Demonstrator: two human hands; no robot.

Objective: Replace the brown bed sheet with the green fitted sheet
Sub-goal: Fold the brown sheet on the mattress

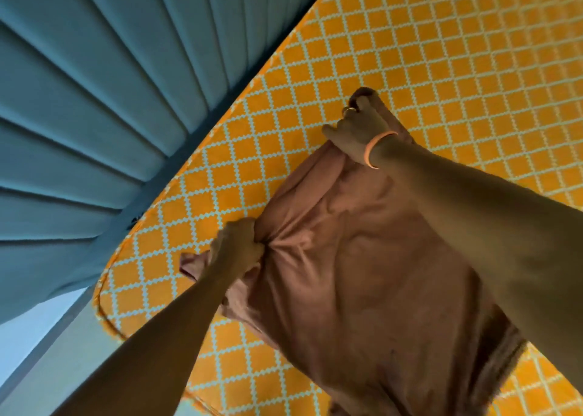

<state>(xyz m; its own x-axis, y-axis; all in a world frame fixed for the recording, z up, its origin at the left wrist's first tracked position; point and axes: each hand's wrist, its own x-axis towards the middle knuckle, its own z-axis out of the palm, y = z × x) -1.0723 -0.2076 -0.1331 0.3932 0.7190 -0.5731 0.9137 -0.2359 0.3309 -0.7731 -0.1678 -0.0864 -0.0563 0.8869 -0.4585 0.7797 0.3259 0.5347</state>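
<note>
Both hands are on the brown bed sheet (362, 273), which lies gathered in a rumpled heap from the middle of the view down toward five o'clock. It is already off the orange lattice-patterned mattress (441, 52), bare all round it. The left hand (236, 245), at about seven o'clock of centre, has its fingers clenched round a bunched fistful of the sheet's edge, puckers radiating from the grip. The right hand (359, 131), up near one o'clock, wearing a ring and an orange bangle (377, 149), pinches the far corner of the cloth, little finger sticking out free.

The padded blue headboard (94, 100) fills the ten o'clock side, hard against the mattress edge. No green fitted sheet anywhere in view, so I'd call this the stripping stage, nearly done.

The risks? That right-hand pinch looks light: a sharp pull could slip the corner loose and let the bundle sprawl again. A trailing flap by the left wrist could drag or snag at the mattress corner near eight o'clock. And one hard yank may shift the mattress itself.
</note>
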